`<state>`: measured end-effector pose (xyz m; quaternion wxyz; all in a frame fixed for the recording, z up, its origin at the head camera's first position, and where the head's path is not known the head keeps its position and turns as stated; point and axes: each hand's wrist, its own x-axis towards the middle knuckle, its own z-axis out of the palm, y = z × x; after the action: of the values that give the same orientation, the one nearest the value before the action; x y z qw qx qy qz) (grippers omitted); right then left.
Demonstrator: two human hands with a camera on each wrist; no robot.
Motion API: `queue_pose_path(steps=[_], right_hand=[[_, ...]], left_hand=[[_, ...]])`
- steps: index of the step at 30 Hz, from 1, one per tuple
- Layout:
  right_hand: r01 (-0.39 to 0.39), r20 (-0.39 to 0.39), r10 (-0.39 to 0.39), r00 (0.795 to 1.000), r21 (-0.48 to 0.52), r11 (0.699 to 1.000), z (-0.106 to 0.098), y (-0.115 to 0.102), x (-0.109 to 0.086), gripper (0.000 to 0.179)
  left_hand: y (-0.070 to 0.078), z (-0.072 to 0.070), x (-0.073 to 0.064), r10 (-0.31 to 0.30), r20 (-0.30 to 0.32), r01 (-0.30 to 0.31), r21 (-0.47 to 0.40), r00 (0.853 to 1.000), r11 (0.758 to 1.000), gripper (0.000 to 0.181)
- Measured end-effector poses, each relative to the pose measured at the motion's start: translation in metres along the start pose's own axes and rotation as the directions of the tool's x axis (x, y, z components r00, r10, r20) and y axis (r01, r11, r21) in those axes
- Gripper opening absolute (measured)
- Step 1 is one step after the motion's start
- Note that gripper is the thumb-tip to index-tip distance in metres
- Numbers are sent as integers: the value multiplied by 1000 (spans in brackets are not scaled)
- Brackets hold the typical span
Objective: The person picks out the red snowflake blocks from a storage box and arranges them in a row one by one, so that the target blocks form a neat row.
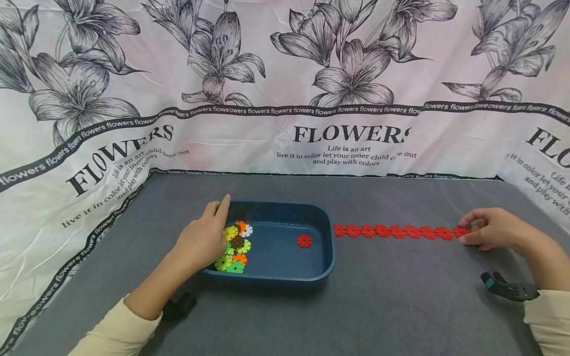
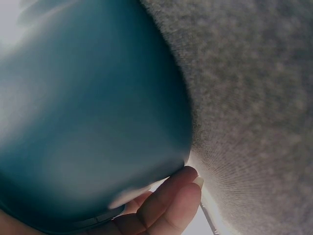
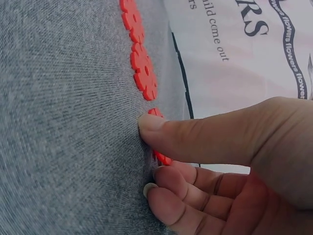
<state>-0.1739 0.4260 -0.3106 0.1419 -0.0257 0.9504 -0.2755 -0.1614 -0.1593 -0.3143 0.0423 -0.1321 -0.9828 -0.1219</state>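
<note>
My left hand [image 1: 200,243] grips the left end of a dark blue plastic tub [image 1: 276,257], its fingers over the rim. The left wrist view shows the tub's smooth wall [image 2: 98,112] with fingertips curled at its edge. Far to the right, my right hand [image 1: 494,228] pinches a red notched disc [image 3: 155,112] between thumb and fingers, low over the cloth. That disc is at the right end of a row of red flower-shaped discs [image 1: 397,231]; a small gap parts it from its neighbour in the right wrist view. One loose red disc [image 1: 305,241] lies inside the tub.
Yellow, green, orange, white and brown discs [image 1: 236,247] are heaped at the tub's left end, partly behind the left hand. Grey cloth [image 1: 378,296] covers the table. A flower-printed curtain [image 1: 352,138] stands behind and at both sides. A black strap [image 1: 509,288] is by the right wrist.
</note>
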Motion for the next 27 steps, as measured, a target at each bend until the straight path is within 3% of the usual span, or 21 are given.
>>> queue_pose_path(steps=[8, 27], right_hand=[[41, 17, -41, 999, 22, 999, 3, -1, 0, 40], [24, 9, -24, 1000, 7, 1000, 0, -6, -4, 37]], left_hand=[[-1, 1, -1, 3, 0, -3, 4, 1000, 1000, 83], [0, 1, 1, 3, -1, -2, 4, 1000, 1000, 81]])
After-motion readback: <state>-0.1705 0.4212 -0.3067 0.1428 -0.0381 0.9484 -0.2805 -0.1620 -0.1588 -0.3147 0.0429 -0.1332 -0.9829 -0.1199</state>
